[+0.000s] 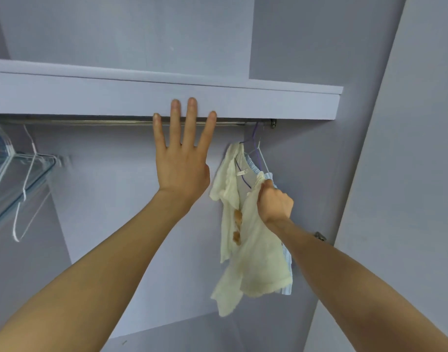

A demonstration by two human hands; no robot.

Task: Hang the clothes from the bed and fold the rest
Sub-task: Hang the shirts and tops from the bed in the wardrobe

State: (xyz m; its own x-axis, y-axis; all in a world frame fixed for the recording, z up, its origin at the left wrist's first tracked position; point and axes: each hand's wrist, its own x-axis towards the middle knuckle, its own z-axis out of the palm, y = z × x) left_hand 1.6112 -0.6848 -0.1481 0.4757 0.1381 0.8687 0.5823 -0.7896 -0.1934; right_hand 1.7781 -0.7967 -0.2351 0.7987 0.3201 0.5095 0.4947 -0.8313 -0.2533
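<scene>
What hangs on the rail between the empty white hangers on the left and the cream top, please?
Nothing; in the head view that stretch of rail is bare, crossed only by the open left hand's fingers.

No legible text is being shown

A small white neck label (242,172) is being displayed inside the collar of the cream garment (253,250), and a faint mark is being carried on it, but it is too small and blurred to be read.
</scene>
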